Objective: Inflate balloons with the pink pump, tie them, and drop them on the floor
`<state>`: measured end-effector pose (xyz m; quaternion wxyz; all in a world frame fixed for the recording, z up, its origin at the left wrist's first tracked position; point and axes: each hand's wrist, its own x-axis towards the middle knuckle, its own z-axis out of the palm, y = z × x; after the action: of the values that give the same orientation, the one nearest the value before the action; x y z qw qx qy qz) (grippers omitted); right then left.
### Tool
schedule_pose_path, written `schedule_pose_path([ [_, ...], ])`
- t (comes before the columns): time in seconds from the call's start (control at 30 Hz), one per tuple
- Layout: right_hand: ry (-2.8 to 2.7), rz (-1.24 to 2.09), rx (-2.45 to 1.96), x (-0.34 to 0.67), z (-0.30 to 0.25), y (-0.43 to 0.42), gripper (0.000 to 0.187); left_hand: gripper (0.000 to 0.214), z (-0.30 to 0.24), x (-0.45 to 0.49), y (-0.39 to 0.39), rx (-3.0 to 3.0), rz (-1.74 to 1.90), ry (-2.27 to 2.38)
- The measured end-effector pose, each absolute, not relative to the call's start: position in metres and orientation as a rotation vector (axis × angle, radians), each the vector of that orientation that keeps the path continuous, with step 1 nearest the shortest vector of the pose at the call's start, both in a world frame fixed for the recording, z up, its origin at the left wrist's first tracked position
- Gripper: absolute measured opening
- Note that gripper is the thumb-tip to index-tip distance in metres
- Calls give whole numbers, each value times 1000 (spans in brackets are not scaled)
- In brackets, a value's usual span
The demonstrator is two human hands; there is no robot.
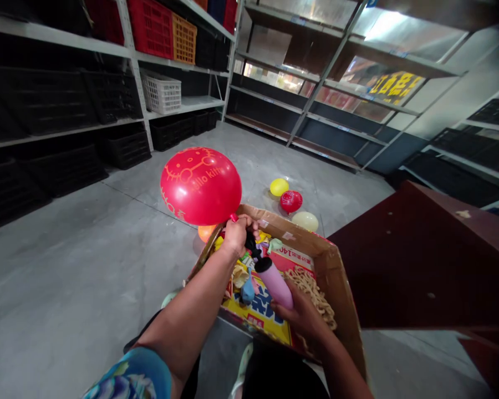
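Note:
My left hand (237, 235) is closed on the neck of an inflated red balloon (202, 185) with Hello Kitty print. The balloon hangs out over the left rim of a cardboard box (345, 282). In my right hand (297, 311) is a pink balloon pump (275, 284), its black end pointing towards my left hand. Whether the nozzle is inside the balloon neck is hidden by my fingers. Below the pump, limp balloons such as a blue one (248, 290) lie in the box, along with a heap of beige cord-like strands (314, 293).
On the floor beyond the box lie inflated yellow (279, 187), red (291, 201) and pale (305, 221) balloons. An orange balloon (205, 233) shows beside the box. A dark red panel (424, 266) stands right. Shelves (316, 94) line the walls, with a white basket (162, 92).

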<state>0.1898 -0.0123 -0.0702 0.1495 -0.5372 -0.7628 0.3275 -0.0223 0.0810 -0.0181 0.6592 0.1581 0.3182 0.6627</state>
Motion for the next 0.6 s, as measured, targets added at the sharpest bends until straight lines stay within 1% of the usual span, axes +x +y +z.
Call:
schedule_pose_path([
  [0.13,-2216,989,-1520,175,-62,0,48,10,-17,-21,80,361,1479,705],
  [0.2,-2209,1031,-1465,167,-57,5,57,13,-17,-20,80,386,1494,705],
  [0.27,-2191,989,-1370,156,-51,10,66,15,-18,-17,80,399,1499,703],
  [0.3,-2178,917,-1338,149,-48,12,67,16,-19,-15,79,402,1504,704],
  [0.4,-2165,721,-1369,128,-40,21,51,18,-23,-7,77,426,1541,693],
  [0.6,-2207,558,-1537,118,-41,23,28,17,-24,-15,82,424,1553,746],
])
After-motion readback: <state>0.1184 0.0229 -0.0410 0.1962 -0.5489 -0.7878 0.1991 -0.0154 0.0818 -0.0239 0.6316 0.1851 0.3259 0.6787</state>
